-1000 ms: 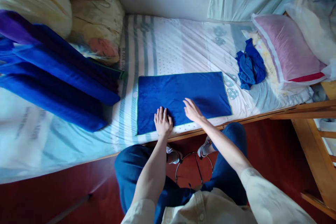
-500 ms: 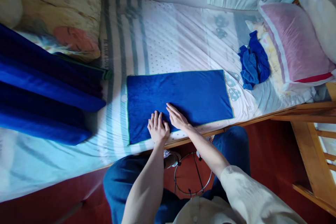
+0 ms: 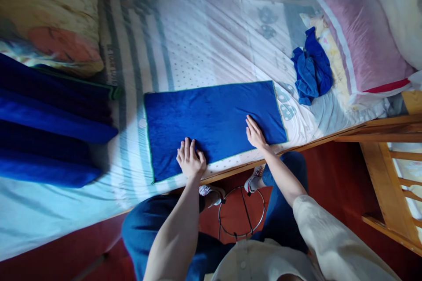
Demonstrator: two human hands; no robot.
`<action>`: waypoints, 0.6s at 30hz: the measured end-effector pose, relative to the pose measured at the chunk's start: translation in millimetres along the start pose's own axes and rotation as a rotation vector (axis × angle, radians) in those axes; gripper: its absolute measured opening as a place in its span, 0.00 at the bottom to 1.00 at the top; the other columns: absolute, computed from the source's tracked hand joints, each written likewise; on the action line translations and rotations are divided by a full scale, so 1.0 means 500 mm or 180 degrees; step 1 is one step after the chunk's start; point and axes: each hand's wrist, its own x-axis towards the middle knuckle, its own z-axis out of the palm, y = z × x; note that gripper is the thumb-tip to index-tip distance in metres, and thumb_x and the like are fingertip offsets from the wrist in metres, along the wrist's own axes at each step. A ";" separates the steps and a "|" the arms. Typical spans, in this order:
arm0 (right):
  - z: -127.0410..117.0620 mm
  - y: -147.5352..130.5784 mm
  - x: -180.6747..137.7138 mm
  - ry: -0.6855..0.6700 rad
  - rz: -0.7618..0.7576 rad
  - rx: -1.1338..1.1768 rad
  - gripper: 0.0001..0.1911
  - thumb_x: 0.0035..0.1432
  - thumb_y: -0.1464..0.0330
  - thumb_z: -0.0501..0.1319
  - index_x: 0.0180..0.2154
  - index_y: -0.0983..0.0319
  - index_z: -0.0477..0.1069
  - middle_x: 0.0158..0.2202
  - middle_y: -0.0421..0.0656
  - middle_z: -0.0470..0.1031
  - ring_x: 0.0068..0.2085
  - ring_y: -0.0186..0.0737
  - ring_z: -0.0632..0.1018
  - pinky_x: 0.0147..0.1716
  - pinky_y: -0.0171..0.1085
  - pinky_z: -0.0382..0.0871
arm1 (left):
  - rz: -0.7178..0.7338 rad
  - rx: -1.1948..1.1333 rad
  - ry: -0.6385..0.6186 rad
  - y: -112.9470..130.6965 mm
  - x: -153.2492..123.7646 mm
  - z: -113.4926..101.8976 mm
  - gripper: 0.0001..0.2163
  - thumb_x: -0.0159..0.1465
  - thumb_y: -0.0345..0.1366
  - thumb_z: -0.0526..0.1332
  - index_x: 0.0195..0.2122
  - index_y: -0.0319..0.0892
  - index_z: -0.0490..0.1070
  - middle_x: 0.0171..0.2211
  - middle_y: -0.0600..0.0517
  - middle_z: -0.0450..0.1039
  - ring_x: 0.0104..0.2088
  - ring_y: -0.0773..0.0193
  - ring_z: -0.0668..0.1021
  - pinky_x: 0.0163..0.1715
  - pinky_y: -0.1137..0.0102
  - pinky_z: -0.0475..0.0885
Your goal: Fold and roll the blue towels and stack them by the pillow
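A blue towel (image 3: 211, 118) with green edging lies spread out on the bed, close to its front edge. My left hand (image 3: 191, 158) rests flat on the towel's near edge, left of its middle, fingers stretched out. Toward the right end, my right hand (image 3: 255, 133) lies on the same towel with fingers extended, and slight creases show in the cloth beside it. Neither hand grips anything.
Folded blue towels (image 3: 49, 136) are stacked at the left. A crumpled blue cloth (image 3: 311, 70) lies beside the pink pillow (image 3: 371, 39) at the right. The patterned bed sheet (image 3: 204, 39) ends at a wooden bed rail (image 3: 313, 142); a wooden ladder (image 3: 385, 184) stands right.
My right hand has slid rightward across the towel, away from my left hand. My left hand stays at the near edge. The view has shifted slightly.
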 end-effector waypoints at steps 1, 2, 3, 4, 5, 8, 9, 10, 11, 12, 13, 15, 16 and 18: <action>-0.019 0.020 -0.005 0.0036 0.0058 -0.0074 0.28 0.75 0.66 0.44 0.70 0.65 0.61 0.72 0.48 0.60 0.73 0.39 0.61 0.73 0.39 0.56 | -0.0001 0.0020 -0.0005 0.000 0.000 0.000 0.26 0.67 0.36 0.51 0.66 0.39 0.67 0.71 0.39 0.59 0.74 0.50 0.57 0.72 0.48 0.48; -0.038 0.039 -0.010 0.0073 0.0127 -0.0155 0.28 0.74 0.65 0.44 0.70 0.64 0.62 0.72 0.48 0.60 0.73 0.39 0.61 0.73 0.40 0.56 | 0.0000 0.0043 -0.0004 0.000 0.000 0.000 0.26 0.67 0.36 0.51 0.66 0.39 0.67 0.71 0.39 0.60 0.73 0.50 0.57 0.72 0.48 0.48; -0.056 0.059 -0.015 0.0117 0.0211 -0.0249 0.28 0.74 0.65 0.44 0.70 0.64 0.62 0.72 0.48 0.60 0.73 0.40 0.62 0.73 0.41 0.56 | 0.0002 0.0064 0.0000 0.001 0.000 0.000 0.26 0.67 0.36 0.51 0.66 0.39 0.67 0.71 0.39 0.60 0.73 0.50 0.57 0.72 0.49 0.48; -0.075 0.077 -0.020 0.0161 0.0307 -0.0355 0.28 0.74 0.66 0.44 0.69 0.65 0.62 0.72 0.49 0.61 0.73 0.40 0.62 0.73 0.42 0.57 | 0.0005 0.0077 0.0003 0.001 0.000 -0.001 0.26 0.67 0.36 0.51 0.66 0.39 0.67 0.71 0.39 0.60 0.73 0.50 0.58 0.72 0.49 0.49; -0.092 0.095 -0.025 0.0198 0.0414 -0.0474 0.28 0.74 0.66 0.43 0.69 0.65 0.62 0.72 0.50 0.60 0.73 0.40 0.61 0.73 0.43 0.57 | 0.0008 0.0080 0.0004 0.001 0.001 -0.001 0.26 0.67 0.36 0.51 0.66 0.39 0.67 0.71 0.39 0.60 0.73 0.50 0.58 0.72 0.49 0.49; -0.136 0.137 -0.033 0.0215 0.0719 -0.0845 0.29 0.74 0.66 0.41 0.69 0.69 0.61 0.72 0.53 0.60 0.73 0.40 0.61 0.71 0.43 0.59 | 0.0020 0.0045 -0.0012 0.000 0.001 -0.002 0.26 0.67 0.37 0.51 0.66 0.39 0.67 0.71 0.40 0.60 0.73 0.49 0.58 0.72 0.48 0.49; -0.146 0.147 -0.035 0.0209 0.0794 -0.0945 0.29 0.74 0.67 0.40 0.69 0.69 0.62 0.72 0.53 0.60 0.73 0.39 0.61 0.71 0.43 0.59 | 0.0019 0.0028 -0.0021 0.000 0.001 -0.002 0.26 0.67 0.37 0.52 0.66 0.39 0.67 0.71 0.40 0.59 0.73 0.48 0.58 0.72 0.47 0.49; -0.154 0.155 -0.035 0.0211 0.0848 -0.1022 0.29 0.74 0.67 0.40 0.68 0.70 0.62 0.71 0.54 0.61 0.72 0.39 0.62 0.71 0.43 0.60 | 0.0016 0.0009 -0.0033 -0.001 0.002 -0.002 0.26 0.67 0.37 0.52 0.66 0.39 0.66 0.71 0.40 0.59 0.73 0.48 0.58 0.72 0.47 0.49; -0.159 0.162 -0.035 0.0224 0.0880 -0.1076 0.29 0.74 0.67 0.40 0.68 0.70 0.62 0.71 0.54 0.62 0.72 0.39 0.63 0.70 0.43 0.61 | 0.0011 -0.0009 -0.0044 -0.001 0.002 -0.003 0.26 0.67 0.37 0.52 0.67 0.40 0.66 0.71 0.40 0.59 0.73 0.48 0.57 0.72 0.47 0.48; -0.163 0.168 -0.035 0.0246 0.0896 -0.1111 0.29 0.73 0.67 0.39 0.68 0.70 0.63 0.70 0.55 0.62 0.71 0.39 0.63 0.69 0.43 0.62 | 0.0004 -0.0028 -0.0054 -0.001 0.002 -0.003 0.26 0.67 0.37 0.52 0.67 0.40 0.66 0.72 0.41 0.59 0.73 0.48 0.57 0.72 0.47 0.48; -0.166 0.174 -0.035 0.0273 0.0900 -0.1136 0.30 0.73 0.68 0.39 0.67 0.70 0.64 0.70 0.55 0.64 0.71 0.39 0.64 0.69 0.43 0.63 | -0.0003 -0.0046 -0.0064 -0.001 0.002 -0.003 0.27 0.67 0.37 0.52 0.67 0.40 0.66 0.72 0.41 0.58 0.73 0.48 0.57 0.72 0.47 0.48; -0.171 0.184 -0.034 0.0340 0.0918 -0.1178 0.29 0.73 0.68 0.40 0.66 0.70 0.65 0.69 0.56 0.65 0.70 0.40 0.66 0.68 0.44 0.64 | -0.0023 -0.0074 -0.0079 -0.001 0.002 -0.003 0.27 0.67 0.37 0.52 0.67 0.40 0.65 0.72 0.41 0.58 0.73 0.48 0.57 0.72 0.47 0.48; -0.173 0.190 -0.033 0.0375 0.0939 -0.1197 0.29 0.72 0.68 0.40 0.66 0.70 0.66 0.68 0.57 0.66 0.70 0.41 0.66 0.68 0.44 0.64 | -0.0034 -0.0078 -0.0081 0.000 0.002 -0.003 0.27 0.67 0.37 0.52 0.67 0.40 0.65 0.72 0.41 0.58 0.74 0.48 0.56 0.72 0.47 0.48; -0.177 0.197 -0.028 0.0437 0.1007 -0.1230 0.29 0.72 0.68 0.40 0.66 0.70 0.65 0.68 0.58 0.66 0.70 0.42 0.66 0.68 0.45 0.64 | -0.0038 -0.0067 -0.0079 0.000 0.002 -0.004 0.27 0.67 0.37 0.52 0.67 0.39 0.66 0.72 0.41 0.58 0.74 0.48 0.57 0.72 0.47 0.48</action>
